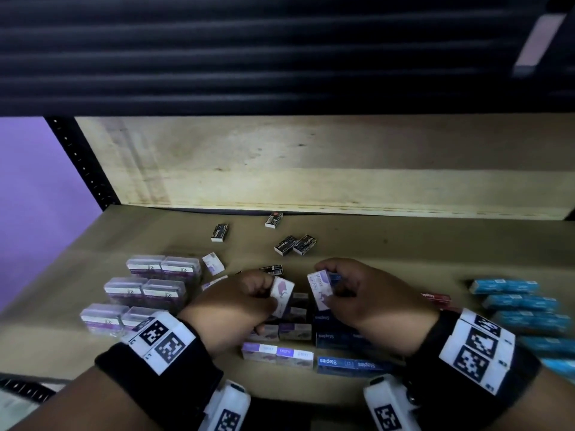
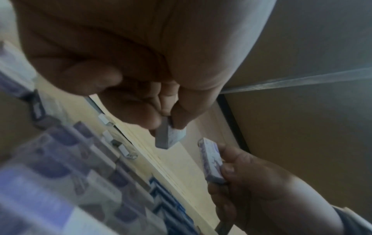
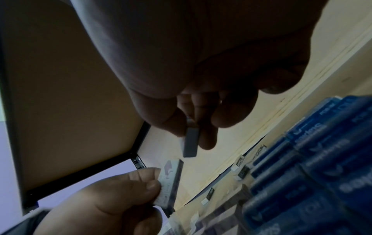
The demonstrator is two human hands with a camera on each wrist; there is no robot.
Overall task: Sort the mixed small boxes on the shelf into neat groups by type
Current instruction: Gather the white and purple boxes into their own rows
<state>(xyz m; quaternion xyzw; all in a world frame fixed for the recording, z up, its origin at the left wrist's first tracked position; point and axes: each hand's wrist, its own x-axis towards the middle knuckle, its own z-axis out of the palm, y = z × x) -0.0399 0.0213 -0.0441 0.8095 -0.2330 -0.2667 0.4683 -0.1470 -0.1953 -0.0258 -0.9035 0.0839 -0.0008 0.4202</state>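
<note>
My left hand (image 1: 249, 297) pinches a small white-and-purple box (image 1: 281, 296) above the shelf; the left wrist view shows the same box (image 2: 169, 136) between thumb and fingertips. My right hand (image 1: 357, 290) grips a second white-and-purple box (image 1: 320, 289), seen edge-on in the right wrist view (image 3: 190, 143). Both boxes hang over a grouped block of purple-and-white boxes (image 1: 280, 353). Dark blue Staples boxes (image 1: 342, 363) lie in rows to its right. Loose black Staples boxes (image 1: 295, 244) and one white-and-purple box (image 1: 213, 263) are scattered farther back.
Clear plastic cases with purple labels (image 1: 146, 293) are stacked in rows at the left. Light blue boxes (image 1: 522, 306) line the right side, with a red box (image 1: 437, 298) beside them. The wooden shelf (image 1: 404, 244) ends at a pale back panel (image 1: 311, 157); a black upright (image 1: 81, 163) stands at the left.
</note>
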